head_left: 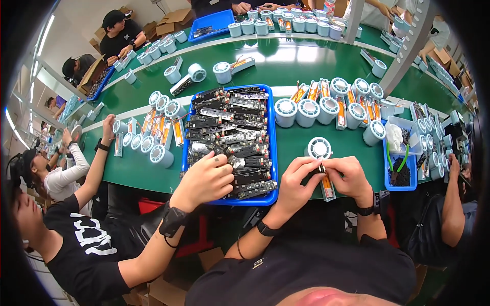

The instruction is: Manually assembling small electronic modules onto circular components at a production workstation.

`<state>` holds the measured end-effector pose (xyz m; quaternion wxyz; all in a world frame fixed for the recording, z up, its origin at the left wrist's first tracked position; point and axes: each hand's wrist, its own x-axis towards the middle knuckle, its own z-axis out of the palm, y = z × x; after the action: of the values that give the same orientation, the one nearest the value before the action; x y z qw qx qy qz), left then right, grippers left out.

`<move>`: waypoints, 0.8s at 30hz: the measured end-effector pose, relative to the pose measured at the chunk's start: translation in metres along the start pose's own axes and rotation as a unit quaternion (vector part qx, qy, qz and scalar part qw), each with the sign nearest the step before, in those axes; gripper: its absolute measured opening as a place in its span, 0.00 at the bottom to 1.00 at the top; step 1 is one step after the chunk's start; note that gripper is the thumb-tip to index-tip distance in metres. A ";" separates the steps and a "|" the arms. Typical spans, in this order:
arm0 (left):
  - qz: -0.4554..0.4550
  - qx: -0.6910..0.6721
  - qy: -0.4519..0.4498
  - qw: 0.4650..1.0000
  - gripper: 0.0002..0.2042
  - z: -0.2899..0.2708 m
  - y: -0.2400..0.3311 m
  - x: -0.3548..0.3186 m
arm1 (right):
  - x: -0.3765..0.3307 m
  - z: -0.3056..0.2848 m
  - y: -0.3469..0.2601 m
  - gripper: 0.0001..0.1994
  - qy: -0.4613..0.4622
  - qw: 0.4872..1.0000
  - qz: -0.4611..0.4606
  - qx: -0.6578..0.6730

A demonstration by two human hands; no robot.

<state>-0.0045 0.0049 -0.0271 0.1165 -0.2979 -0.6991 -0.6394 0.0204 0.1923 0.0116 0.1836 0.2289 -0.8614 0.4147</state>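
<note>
Over green table (286, 66), left hand (296, 183) and right hand (349, 176) fingers pinch small orange-black part (324, 184).

One view only, taken from a wide fisheye camera worn on the person's head. It looks steeply downward and forward over the person's own chest onto the green, curved work table (286, 61), whose straight edges bow toward the picture's rim. The view sits close: the left hand (298, 181) and right hand (347, 176) meet just below picture centre, pinching a small black-and-orange oblong part (324, 184) between them. Beyond the grip the table runs away toward the far workers; to the left of the grip lies the blue rectangular plastic tray (274, 148), reached by a neighbour's hand (206, 178). Dark vignette closes the corners. No second view is available for overlap.
</note>
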 end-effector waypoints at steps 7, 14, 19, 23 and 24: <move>0.008 0.016 0.011 1.000 0.21 -0.001 0.000 0.000 | -0.001 0.004 -0.007 0.07 0.041 0.997 0.059 0.030; 0.005 0.004 0.000 1.000 0.21 -0.001 0.003 -0.004 | 0.000 -0.003 -0.006 0.08 -0.012 0.999 0.034 0.025; 0.001 0.006 0.008 1.000 0.21 0.001 0.002 -0.005 | 0.000 -0.002 -0.003 0.08 -0.006 1.000 0.014 0.027; 0.005 0.013 0.009 1.000 0.21 -0.001 0.002 -0.002 | 0.001 -0.002 -0.004 0.07 -0.009 0.999 0.018 0.032; 0.008 0.008 0.004 1.000 0.20 -0.001 0.001 -0.001 | 0.001 -0.003 -0.004 0.07 -0.011 0.999 0.029 0.031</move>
<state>-0.0029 0.0038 -0.0268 0.1263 -0.3001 -0.7012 -0.6342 0.0220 0.1919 0.0167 0.1550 0.2143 -0.8561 0.4439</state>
